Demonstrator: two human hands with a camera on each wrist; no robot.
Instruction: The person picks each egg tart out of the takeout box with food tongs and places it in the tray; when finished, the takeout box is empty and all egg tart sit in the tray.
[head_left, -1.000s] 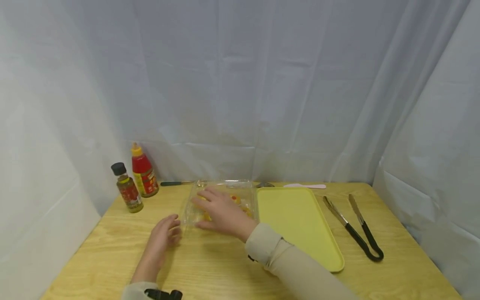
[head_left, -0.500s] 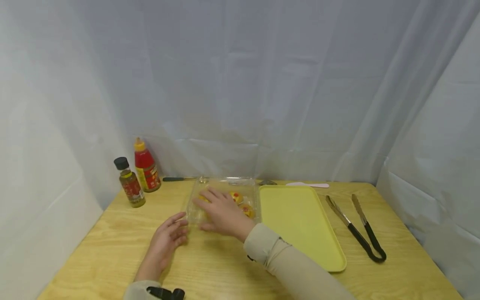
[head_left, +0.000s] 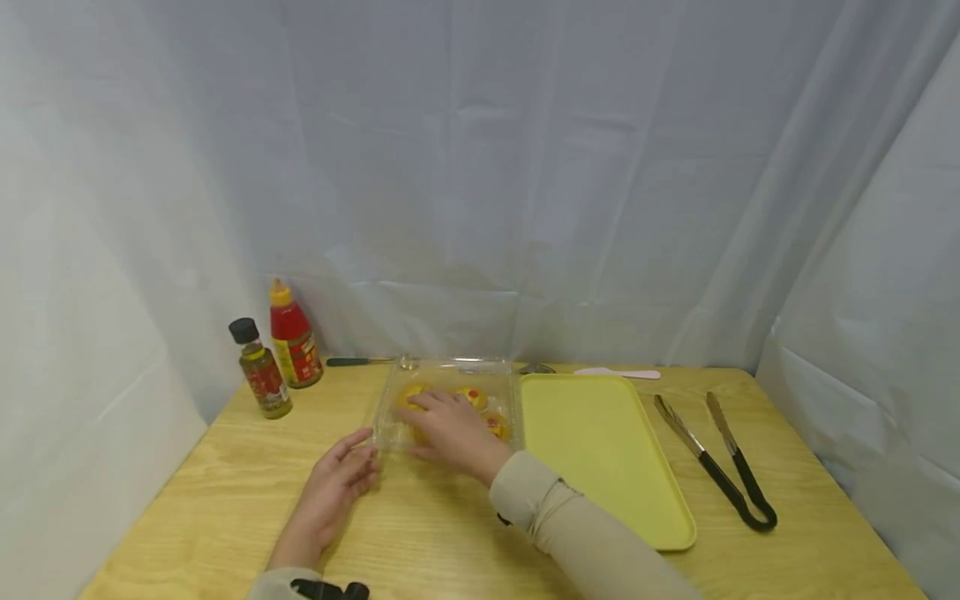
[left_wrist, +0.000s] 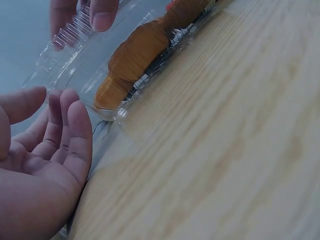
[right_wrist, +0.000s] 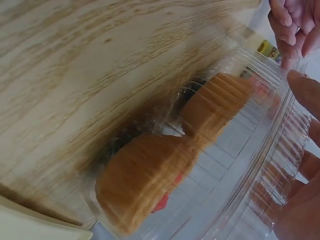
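A clear plastic clamshell box [head_left: 491,377] sits at the back middle of the table, its lid down. Inside are several round golden buns [head_left: 496,426] with red marks on top. My right hand [head_left: 459,437] lies over the lid with spread fingers; the right wrist view has its thumb [right_wrist: 302,90] at the lid's ribbed edge. At the box's near left corner is my left hand [head_left: 333,492], palm turned inward, fingers loosely bent and holding nothing. In the left wrist view its fingertips [left_wrist: 75,107] are close to the box's corner; contact is unclear.
Right of the box lies a yellow tray [head_left: 592,450], then black-handled tongs [head_left: 720,467]. A sauce bottle [head_left: 295,346] and a dark-capped bottle [head_left: 262,375] stand at left. Behind are a dark-handled utensil [head_left: 352,362] and a pink knife [head_left: 622,373].
My left hand has moved slightly right, up to the box's corner. The right hand's fingers have shifted a little to the right over the lid. The view has moved slightly.
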